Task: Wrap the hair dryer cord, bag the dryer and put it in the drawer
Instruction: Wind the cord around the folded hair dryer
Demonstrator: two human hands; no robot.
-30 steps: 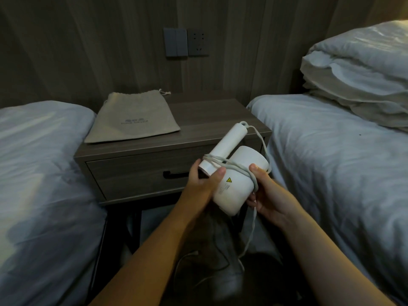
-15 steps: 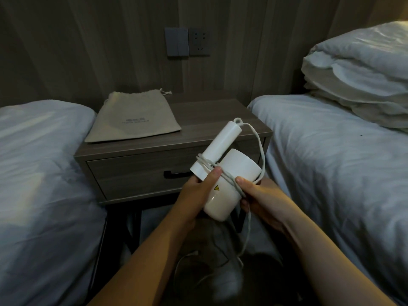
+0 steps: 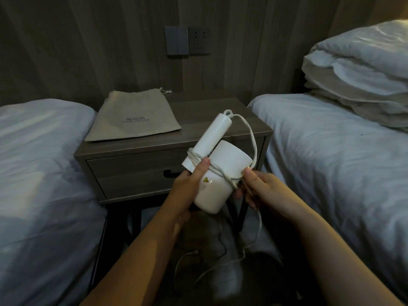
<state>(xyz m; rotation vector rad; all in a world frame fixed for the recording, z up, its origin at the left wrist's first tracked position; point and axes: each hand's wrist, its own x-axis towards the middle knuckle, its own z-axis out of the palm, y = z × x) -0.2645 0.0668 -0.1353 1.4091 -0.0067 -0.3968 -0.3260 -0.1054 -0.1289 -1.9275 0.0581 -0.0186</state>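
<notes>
Fingers of our left hand (image 3: pixel 189 187) grip the white hair dryer (image 3: pixel 223 180), thumb pinning the wound cord (image 3: pixel 254 146). Our right hand (image 3: pixel 261 192) pinches the strand beside the barrel, having just drawn it across, so another turn is forming. We hold the dryer before the nightstand's (image 3: pixel 220 111) shut drawer (image 3: pixel 136 173). Slack hangs below it, and the cloth bag (image 3: pixel 132 120) waits on top.

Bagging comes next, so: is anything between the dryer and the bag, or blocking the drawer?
Nothing lies between the dryer and the bag on the nightstand. The drawer is shut, though, and part of the cord hangs down unwrapped.
</notes>
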